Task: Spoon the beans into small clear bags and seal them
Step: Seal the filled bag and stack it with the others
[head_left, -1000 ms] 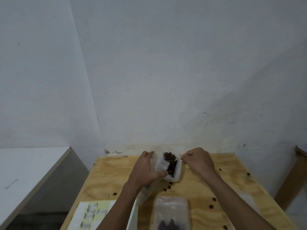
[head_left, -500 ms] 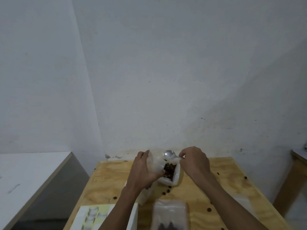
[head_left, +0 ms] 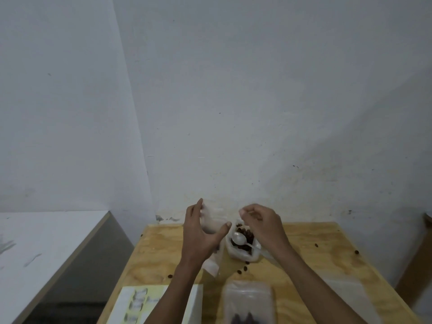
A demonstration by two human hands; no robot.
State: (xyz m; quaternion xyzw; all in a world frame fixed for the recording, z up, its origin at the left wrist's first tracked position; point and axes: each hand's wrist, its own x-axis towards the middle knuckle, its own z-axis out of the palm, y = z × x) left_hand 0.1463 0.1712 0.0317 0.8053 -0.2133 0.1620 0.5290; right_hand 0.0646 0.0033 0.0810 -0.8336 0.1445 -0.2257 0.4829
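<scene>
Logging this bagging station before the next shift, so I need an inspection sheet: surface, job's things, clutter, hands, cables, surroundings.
Surface: plywood table, bare wood.
Job's things: bean container with spoon resting in it; small clear bag; bagged beans at near edge.
Clutter: loose beans scattered; printed sheet.
Hands: left hand holds the clear bag; right hand pinches its top.
Cables: nothing seen.
Surroundings: white wall; white counter at left.

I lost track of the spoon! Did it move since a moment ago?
Yes. The spoon was up over the mouth of the small clear bag; now it lies in the bean container on the table, let go by the right hand.
</scene>
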